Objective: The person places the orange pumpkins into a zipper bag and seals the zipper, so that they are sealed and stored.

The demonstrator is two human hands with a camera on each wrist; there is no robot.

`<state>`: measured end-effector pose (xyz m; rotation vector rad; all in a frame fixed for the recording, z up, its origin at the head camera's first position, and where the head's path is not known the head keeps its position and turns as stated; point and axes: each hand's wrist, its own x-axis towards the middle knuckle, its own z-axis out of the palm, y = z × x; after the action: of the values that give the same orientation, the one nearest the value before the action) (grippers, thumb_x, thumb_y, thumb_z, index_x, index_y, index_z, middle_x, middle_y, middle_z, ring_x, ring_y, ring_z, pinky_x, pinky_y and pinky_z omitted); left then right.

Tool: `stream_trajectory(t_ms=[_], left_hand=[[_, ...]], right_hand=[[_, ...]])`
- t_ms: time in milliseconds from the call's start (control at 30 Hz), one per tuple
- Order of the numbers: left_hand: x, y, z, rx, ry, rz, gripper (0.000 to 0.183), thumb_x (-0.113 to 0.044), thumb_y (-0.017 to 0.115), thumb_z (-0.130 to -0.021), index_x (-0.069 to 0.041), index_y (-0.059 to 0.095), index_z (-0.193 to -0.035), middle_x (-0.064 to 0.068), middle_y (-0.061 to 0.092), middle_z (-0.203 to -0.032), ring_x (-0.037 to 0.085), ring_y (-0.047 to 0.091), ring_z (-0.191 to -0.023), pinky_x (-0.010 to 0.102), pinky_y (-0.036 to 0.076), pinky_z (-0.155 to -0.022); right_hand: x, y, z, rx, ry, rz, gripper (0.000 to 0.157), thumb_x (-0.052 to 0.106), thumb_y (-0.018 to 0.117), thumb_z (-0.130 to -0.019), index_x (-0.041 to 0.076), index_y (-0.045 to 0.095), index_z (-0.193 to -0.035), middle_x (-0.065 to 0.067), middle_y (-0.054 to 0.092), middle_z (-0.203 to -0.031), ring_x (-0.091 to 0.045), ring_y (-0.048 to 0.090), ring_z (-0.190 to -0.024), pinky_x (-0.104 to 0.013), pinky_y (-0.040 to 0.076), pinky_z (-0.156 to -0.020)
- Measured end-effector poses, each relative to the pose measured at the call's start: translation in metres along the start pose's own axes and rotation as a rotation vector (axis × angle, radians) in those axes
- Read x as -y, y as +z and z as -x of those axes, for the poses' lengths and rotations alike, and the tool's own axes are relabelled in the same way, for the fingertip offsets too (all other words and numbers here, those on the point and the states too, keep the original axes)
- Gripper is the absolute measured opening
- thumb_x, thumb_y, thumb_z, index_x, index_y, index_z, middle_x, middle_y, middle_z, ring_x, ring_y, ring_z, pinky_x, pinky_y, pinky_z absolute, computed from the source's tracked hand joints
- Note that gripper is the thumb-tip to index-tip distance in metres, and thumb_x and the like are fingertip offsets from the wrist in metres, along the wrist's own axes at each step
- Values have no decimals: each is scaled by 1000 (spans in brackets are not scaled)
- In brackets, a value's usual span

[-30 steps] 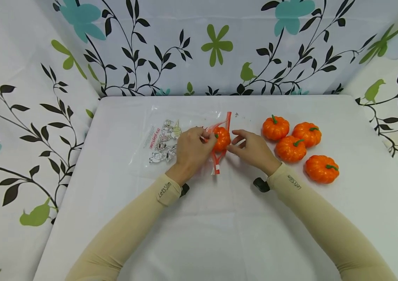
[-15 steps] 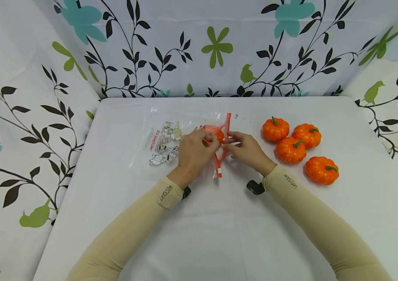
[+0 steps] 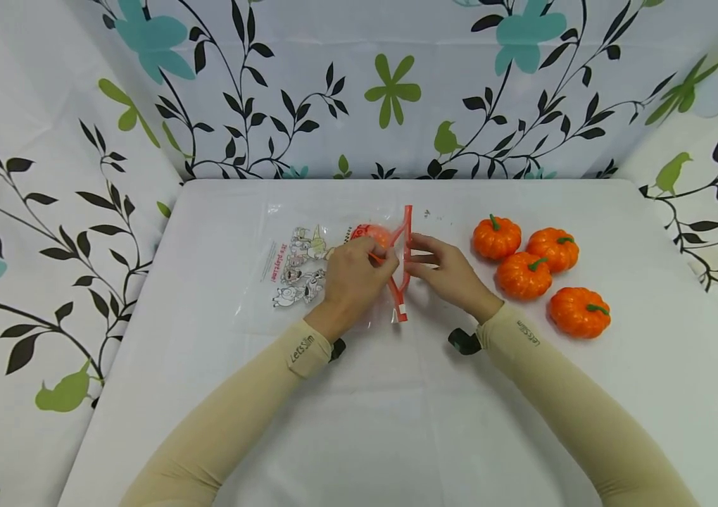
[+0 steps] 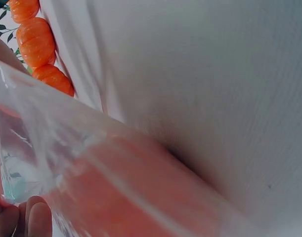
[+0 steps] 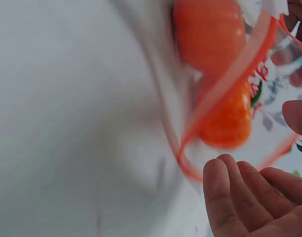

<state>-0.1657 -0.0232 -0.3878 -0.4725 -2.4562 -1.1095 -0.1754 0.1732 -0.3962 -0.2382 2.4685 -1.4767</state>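
Left hand (image 3: 357, 280) partly hides bag (image 3: 303, 264); four pumpkins (image 3: 524, 276) rightward.

I read the bag (image 3: 298, 264) as thin, clear plastic, glossy and wrinkled in the left wrist feed, its red zip strip (image 3: 407, 222) smooth plastic. The loose pumpkins (image 3: 579, 313) look shiny and ribbed. The surface (image 3: 397, 422) shows me white cloth, matt and lightly creased; the sleeves (image 3: 238, 415) appear smooth, matt fabric.
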Motion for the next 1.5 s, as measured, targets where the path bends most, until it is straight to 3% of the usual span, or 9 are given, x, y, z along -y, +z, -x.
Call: stream_trajectory(t_ms=[233, 333, 500, 667, 800, 1000, 1200, 1367, 1500], left_hand=[[1, -2, 0, -10, 10, 5, 12, -14, 69, -86, -9, 70, -75, 2, 70, -71, 14, 64, -65, 29, 50, -62], [2, -3, 0, -16, 21, 6, 12, -14, 70, -86, -8, 70, -75, 2, 70, -71, 14, 64, -64, 29, 50, -62], [2, -4, 1, -16, 27, 9, 12, -13, 70, -86, -8, 70, -75, 2, 69, -71, 14, 64, -65, 28, 51, -62], [2, -6, 1, -6, 12, 11, 12, -13, 70, -86, -8, 70, -75, 2, 69, -71, 15, 64, -65, 28, 49, -62], [2, -8, 2, 7, -9, 15, 13, -14, 70, -87, -8, 70, -76, 3, 69, -72, 18, 64, -66, 28, 50, -63], [2, -7, 2, 15, -18, 5, 13, -14, 69, -87, -7, 71, -76, 5, 70, -73, 15, 64, -65, 28, 50, -62], [2, -6, 2, 12, -10, 3, 13, -13, 69, -87, -8, 71, -75, 3, 70, -72, 13, 62, -64, 28, 50, -62], [1, -5, 2, 14, -6, 5, 13, -13, 69, -87, -8, 71, -75, 2, 69, -72, 12, 62, -65, 27, 50, -62], [0, -5, 1, 15, -1, 2, 13, -13, 69, -86, -8, 71, -74, 2, 69, -72, 12, 62, -65, 27, 50, -61]], right_hand=[[-7, -28, 36, -146, -88, 285, 84, 35, 78, -88, 14, 35, -158, -10, 45, -153, -33, 53, -129, -52, 49, -99], [-8, -43, 50, -219, -93, 362, 92, 39, 81, -85, 13, 33, -158, -12, 41, -155, -36, 47, -133, -57, 44, -103], [-11, -66, 71, -334, -97, 436, 102, 35, 87, -79, 13, 28, -160, -14, 29, -161, -39, 31, -144, -65, 32, -108], [-19, -87, 94, -437, -86, 433, 114, 33, 90, -74, 14, 20, -162, -13, 20, -164, -39, 25, -147, -67, 28, -110], [-26, -104, 111, -480, -10, 445, 125, 37, 91, -73, 16, 7, -164, -15, 10, -166, -41, 16, -150, -67, 23, -111], [-40, -127, 130, -466, 159, 443, 139, 46, 90, -71, 16, -11, -162, -16, -8, -167, -51, 11, -148, -73, 21, -107], [-57, -142, 144, -382, 277, 468, 146, 50, 89, -71, 9, -22, -157, -29, -16, -162, -60, 8, -143, -77, 20, -102], [-68, -148, 153, -282, 344, 467, 147, 47, 90, -70, -2, -20, -155, -43, -4, -155, -65, 17, -136, -78, 30, -94], [-76, -151, 158, -212, 377, 456, 144, 46, 90, -70, -8, -13, -154, -46, 9, -150, -63, 26, -129, -76, 37, -90]])
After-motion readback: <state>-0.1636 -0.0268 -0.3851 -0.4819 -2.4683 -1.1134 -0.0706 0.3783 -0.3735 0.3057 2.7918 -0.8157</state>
